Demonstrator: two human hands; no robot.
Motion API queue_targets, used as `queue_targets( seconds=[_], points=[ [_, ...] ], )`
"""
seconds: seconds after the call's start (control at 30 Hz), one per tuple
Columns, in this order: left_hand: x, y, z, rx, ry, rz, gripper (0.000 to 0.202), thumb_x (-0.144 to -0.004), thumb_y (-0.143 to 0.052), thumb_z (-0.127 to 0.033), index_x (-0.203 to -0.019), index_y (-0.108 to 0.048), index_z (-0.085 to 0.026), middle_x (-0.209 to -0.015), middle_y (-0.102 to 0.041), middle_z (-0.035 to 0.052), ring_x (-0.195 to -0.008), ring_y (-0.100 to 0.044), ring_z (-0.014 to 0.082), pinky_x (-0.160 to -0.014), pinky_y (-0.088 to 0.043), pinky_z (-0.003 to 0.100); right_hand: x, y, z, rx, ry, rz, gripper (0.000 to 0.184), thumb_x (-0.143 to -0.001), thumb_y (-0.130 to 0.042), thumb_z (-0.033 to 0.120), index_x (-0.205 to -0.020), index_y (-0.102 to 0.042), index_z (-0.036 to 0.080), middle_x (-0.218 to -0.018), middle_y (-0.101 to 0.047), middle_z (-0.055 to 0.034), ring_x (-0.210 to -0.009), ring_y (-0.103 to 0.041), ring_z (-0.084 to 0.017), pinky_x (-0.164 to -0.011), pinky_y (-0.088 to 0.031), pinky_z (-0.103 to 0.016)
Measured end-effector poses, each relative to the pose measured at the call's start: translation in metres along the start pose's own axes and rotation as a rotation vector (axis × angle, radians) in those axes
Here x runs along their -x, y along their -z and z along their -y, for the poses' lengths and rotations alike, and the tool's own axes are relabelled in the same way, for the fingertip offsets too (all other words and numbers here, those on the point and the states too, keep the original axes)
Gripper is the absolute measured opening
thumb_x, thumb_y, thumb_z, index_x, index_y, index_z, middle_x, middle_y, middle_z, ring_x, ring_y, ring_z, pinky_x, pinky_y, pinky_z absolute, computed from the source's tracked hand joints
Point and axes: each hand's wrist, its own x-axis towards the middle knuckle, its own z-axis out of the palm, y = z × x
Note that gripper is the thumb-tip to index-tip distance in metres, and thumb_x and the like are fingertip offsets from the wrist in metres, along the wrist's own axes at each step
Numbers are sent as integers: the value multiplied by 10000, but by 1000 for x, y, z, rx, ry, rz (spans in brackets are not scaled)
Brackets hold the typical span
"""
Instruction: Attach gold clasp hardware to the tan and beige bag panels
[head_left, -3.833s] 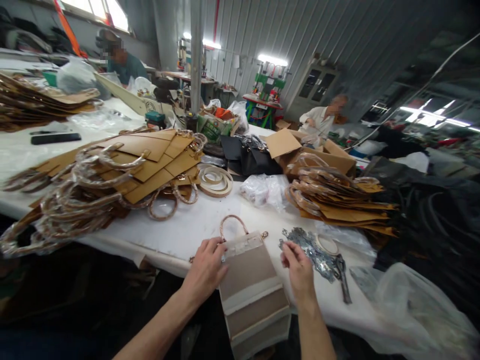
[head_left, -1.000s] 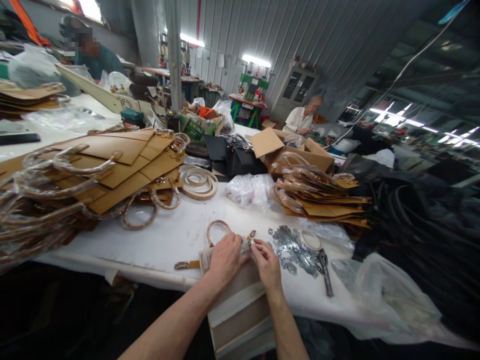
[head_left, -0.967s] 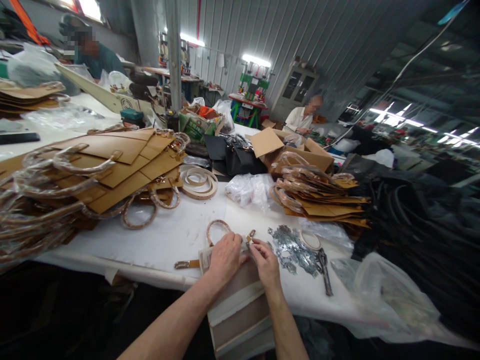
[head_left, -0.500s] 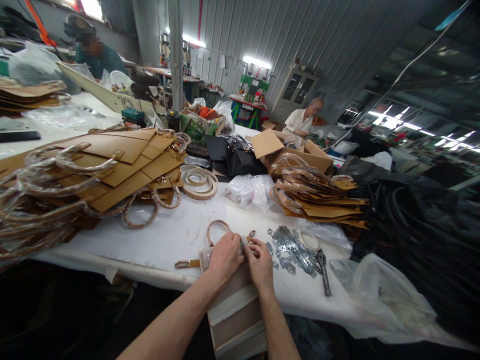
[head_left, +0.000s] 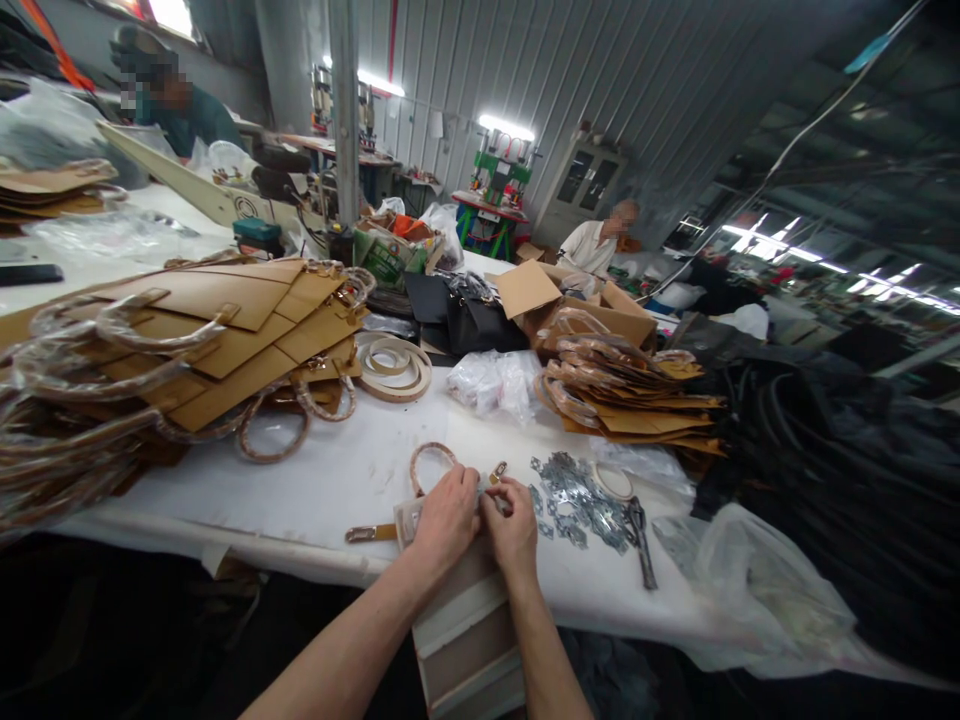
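On the left of the counter (head_left: 352, 475), a heap of tan bags (head_left: 255, 325) lies beside a roll of strap (head_left: 391, 370); next, the left hand (head_left: 447, 512) rests on the top end of a pale piece (head_left: 466, 628), fingers bent, and I can't tell if it grips; the piece sticks out past the near edge. The right hand (head_left: 513, 525) pinches finger and thumb together at that same end, what's between them hidden; past it lie metal bits (head_left: 581, 495), a dark tool (head_left: 640, 545) and a clear sack (head_left: 772, 580).

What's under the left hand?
The panel: it shows beside the left hand and nearer the camera. Whatever lies directly beneath the hand is covered.
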Motion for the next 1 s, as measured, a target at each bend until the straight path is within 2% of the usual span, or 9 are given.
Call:
queue_targets(
  seconds=[0.1, 0.2, 0.4, 0.57, 0.7, 0.87, 0.93, 1.0],
  points=[
    [4, -1, -1, -67, -56, 28, 237, -892, -525, -52, -1100, -560, -160, -1152, -612, 109, -1069, -622, 240, -942, -496, 348, 3, -1, 3, 30, 14, -6, 144, -849, -656, 355, -874, -740, 242, -1195, -647, -95, -1168, -611, -270, -996, -502, -391],
    [13, -1, -1, -161, -173, 32, 297, -929, -461, -34, -1173, -580, -154, -1149, -625, 113, -1061, -608, 250, -962, -494, 375, 5, 0, 8, 28, 17, -19, 144, -862, -646, 354, -868, -739, 244, -1176, -659, -96, -1148, -624, -266, -966, -519, -379],
    [22, 2, 5, -301, -354, 15, 308, -940, -484, -57, -1196, -619, -162, -1119, -622, 119, -1015, -578, 276, -892, -507, 407, 5, 2, 14, 4, 31, -28, 175, -898, -583, 326, -901, -733, 238, -1157, -674, -94, -1125, -634, -258, -959, -525, -364],
    [27, 2, 11, -338, -402, -37, 306, -970, -493, -117, -1240, -616, -193, -1217, -615, 115, -1071, -570, 286, -902, -511, 426, 6, 3, 12, -3, 59, -40, 197, -914, -515, 281, -952, -703, 234, -1086, -694, -83, -1067, -641, -245, -988, -509, -372],
    [32, 1, 13, -329, -404, -71, 405, -966, -511, -130, -1363, -566, -194, -1355, -602, 128, -1203, -560, 293, -1002, -493, 449, 7, 1, 10, -18, 54, -59, 227, -917, -491, 260, -1034, -684, 232, -1059, -702, -77, -994, -649, -241, -950, -524, -383],
    [34, -8, 19, -321, -425, -120, 462, -986, -461, -154, -1429, -568, -234, -1472, -583, 124, -1316, -540, 304, -1093, -464, 481, 12, 4, 11, -177, -31, -212, 310, -956, -514, 342, -1224, -617, 224, -1196, -688, -103, -993, -669, -231, -874, -563, -357],
    [33, -14, 26, -328, -449, -170, 479, -972, -459, -146, -1417, -596, -258, -1478, -589, 109, -1322, -541, 309, -1096, -467, 484, 9, 13, 7, -263, -53, -288, 345, -970, -525, 372, -1277, -583, 226, -1242, -675, -109, -1024, -675, -227, -892, -564, -351],
    [29, -21, 34, -345, -493, -207, 495, -948, -464, -129, -1390, -629, -279, -1488, -589, 94, -1320, -543, 314, -1086, -478, 492, 1, 32, -4, -304, -50, -351, 361, -972, -541, 387, -1292, -575, 223, -1234, -679, -109, -1037, -678, -223, -903, -559, -345]
  ],
)
